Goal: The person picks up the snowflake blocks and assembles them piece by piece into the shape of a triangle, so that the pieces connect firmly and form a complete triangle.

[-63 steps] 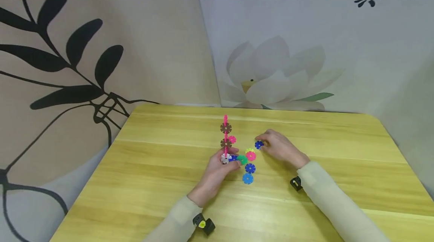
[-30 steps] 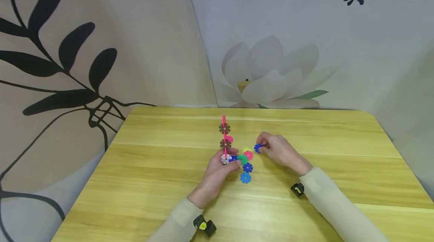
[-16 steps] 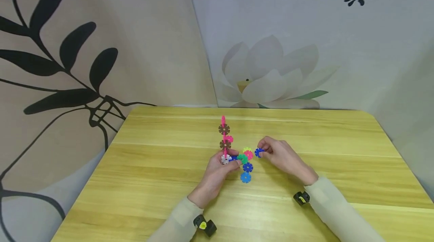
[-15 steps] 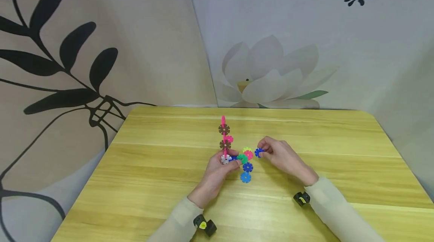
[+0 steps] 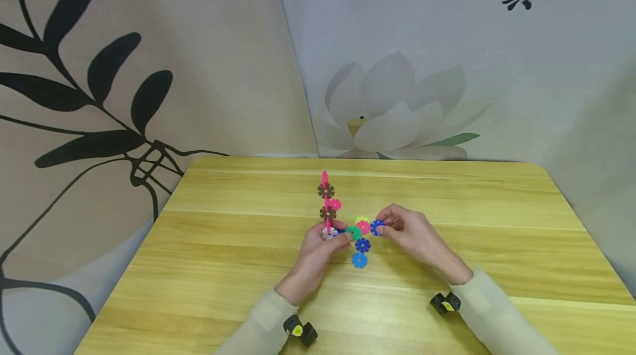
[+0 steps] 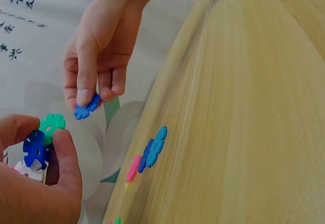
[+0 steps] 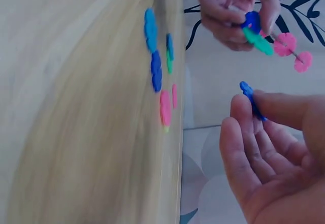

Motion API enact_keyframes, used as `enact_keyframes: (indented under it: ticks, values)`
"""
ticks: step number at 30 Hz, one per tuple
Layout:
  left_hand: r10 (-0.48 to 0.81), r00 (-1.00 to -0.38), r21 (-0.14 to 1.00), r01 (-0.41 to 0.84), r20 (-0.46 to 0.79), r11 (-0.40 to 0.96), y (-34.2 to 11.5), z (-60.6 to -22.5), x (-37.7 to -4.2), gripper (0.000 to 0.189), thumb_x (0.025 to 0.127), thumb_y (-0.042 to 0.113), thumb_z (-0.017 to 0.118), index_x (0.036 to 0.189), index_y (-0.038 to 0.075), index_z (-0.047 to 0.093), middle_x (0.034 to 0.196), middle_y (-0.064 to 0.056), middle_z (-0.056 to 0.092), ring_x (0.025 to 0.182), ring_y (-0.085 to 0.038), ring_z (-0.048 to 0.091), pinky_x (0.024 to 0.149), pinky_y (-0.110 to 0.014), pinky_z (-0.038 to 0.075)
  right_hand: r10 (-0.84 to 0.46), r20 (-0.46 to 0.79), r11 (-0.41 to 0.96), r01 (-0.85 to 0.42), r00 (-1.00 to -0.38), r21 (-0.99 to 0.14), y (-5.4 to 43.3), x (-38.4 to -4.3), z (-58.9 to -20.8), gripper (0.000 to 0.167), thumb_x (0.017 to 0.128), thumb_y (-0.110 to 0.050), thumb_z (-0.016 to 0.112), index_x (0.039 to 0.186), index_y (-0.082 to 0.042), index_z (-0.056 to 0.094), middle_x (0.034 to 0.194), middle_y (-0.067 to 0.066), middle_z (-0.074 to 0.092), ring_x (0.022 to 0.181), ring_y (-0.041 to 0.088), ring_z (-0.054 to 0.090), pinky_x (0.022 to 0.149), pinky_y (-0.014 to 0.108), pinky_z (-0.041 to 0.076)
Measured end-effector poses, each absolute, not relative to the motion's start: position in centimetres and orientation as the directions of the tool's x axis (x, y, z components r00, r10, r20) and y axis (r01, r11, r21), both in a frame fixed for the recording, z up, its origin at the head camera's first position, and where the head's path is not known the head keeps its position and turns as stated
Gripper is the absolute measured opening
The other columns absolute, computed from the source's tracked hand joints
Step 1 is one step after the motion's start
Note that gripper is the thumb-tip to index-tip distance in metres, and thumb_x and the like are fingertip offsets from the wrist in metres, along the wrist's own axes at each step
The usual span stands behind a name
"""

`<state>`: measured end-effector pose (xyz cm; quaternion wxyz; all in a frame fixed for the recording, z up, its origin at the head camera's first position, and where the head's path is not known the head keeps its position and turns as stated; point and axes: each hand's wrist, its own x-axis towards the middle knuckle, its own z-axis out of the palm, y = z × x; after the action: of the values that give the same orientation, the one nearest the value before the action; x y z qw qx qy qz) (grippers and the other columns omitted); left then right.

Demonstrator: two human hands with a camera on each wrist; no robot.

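Note:
My left hand holds a chain of interlocking snowflake discs above the table. Brown discs and pink discs alternate up the chain to a pink tip. At its lower end, by the thumb, are a white disc, a blue disc and a green disc. Between thumb and fingertips my right hand pinches a single blue snowflake disc. That disc is level with the green one, and the wrist views show a gap between them.
On the wooden table lie loose discs: pink, yellow, dark blue and light blue. Further green and pink discs lie beside these in the right wrist view. A printed backdrop stands behind the table.
My right hand has come down and slightly left with the pinched blue disc, closer to the chain's green end. The left hand and chain have barely shifted.

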<state>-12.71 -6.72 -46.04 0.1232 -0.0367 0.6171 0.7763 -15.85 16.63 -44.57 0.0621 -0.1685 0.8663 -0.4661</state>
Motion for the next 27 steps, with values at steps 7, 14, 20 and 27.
enact_keyframes:
  ticks: [7,14,20,27]
  values:
    - [0.138,-0.967,0.944,-0.239,-0.212,-0.225,-6.7,-46.0,-12.9,0.019,0.091,0.003,0.072,0.106,-0.003,0.063,0.097,-0.005,0.066,0.091,-0.016,0.068,0.098,-0.041,0.057,-0.356,-0.014,0.358,-0.123,-0.934,-0.925,16.6,-15.3,-44.5,0.015,0.099,-0.005,0.068,0.113,-0.002,0.065,0.100,0.013,0.067,0.086,0.035,0.074,0.074,0.042,0.063]
    - [0.148,-0.969,0.948,-0.228,-0.198,-0.223,-6.5,-46.0,-12.9,0.020,0.092,0.003,0.072,0.107,-0.004,0.063,0.097,-0.005,0.067,0.090,-0.014,0.067,0.101,-0.045,0.055,-0.372,-0.066,0.282,-0.045,-0.926,-0.958,16.5,-14.8,-44.4,0.021,0.099,-0.006,0.068,0.117,0.004,0.063,0.099,0.015,0.064,0.088,0.041,0.073,0.077,0.046,0.063]
    - [0.167,-0.968,0.955,-0.218,-0.185,-0.204,-6.3,-46.3,-12.9,0.018,0.093,0.004,0.071,0.107,-0.002,0.061,0.096,-0.004,0.067,0.095,-0.019,0.068,0.102,-0.046,0.054,-0.346,-0.107,0.252,0.018,-0.932,-0.968,16.1,-14.6,-44.6,0.024,0.100,-0.011,0.068,0.117,0.005,0.063,0.099,0.014,0.068,0.089,0.040,0.072,0.080,0.044,0.063]
    - [0.167,-0.969,0.964,-0.212,-0.185,-0.164,-6.3,-46.4,-12.8,0.017,0.093,0.006,0.072,0.106,-0.001,0.063,0.095,-0.002,0.069,0.097,-0.024,0.070,0.100,-0.045,0.054,-0.342,-0.120,0.234,0.039,-0.932,-0.971,15.8,-14.5,-44.7,0.026,0.101,-0.014,0.067,0.117,0.005,0.063,0.096,0.018,0.070,0.081,0.031,0.071,0.076,0.039,0.063]
